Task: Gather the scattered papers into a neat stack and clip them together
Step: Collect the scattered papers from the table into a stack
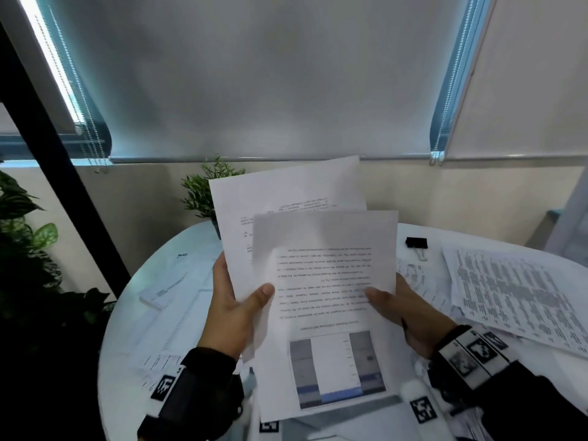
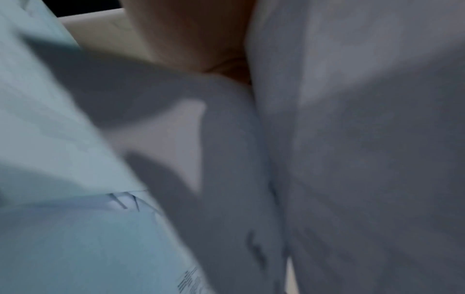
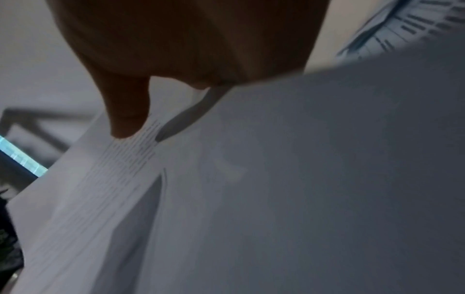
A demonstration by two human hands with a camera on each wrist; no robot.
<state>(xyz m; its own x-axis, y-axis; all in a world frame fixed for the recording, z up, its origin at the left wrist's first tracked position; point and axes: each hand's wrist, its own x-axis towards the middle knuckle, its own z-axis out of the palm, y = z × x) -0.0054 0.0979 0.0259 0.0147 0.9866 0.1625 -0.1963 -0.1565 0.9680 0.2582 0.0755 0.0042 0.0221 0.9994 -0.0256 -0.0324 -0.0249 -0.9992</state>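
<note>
I hold a loose bunch of printed papers (image 1: 324, 281) up above the round white table (image 1: 127, 329), its sheets fanned and uneven. My left hand (image 1: 232, 300) pinches the left edge, thumb on the front sheet. At the right edge my right hand (image 1: 397, 307) grips the same bunch, thumb on top. The front sheet carries text and a blue-grey figure near its bottom. In the right wrist view my thumb (image 3: 125, 111) presses on the papers (image 3: 276, 179). The left wrist view is blurred, showing paper (image 2: 352, 139) close up. A black binder clip (image 1: 416, 242) lies on the table, far right.
More printed sheets (image 1: 515, 297) lie spread on the table's right side, and others (image 1: 165, 291) on the left. A small potted plant (image 1: 203, 192) stands at the table's far edge. Large leafy plants (image 1: 28, 249) fill the left. A blind-covered window is behind.
</note>
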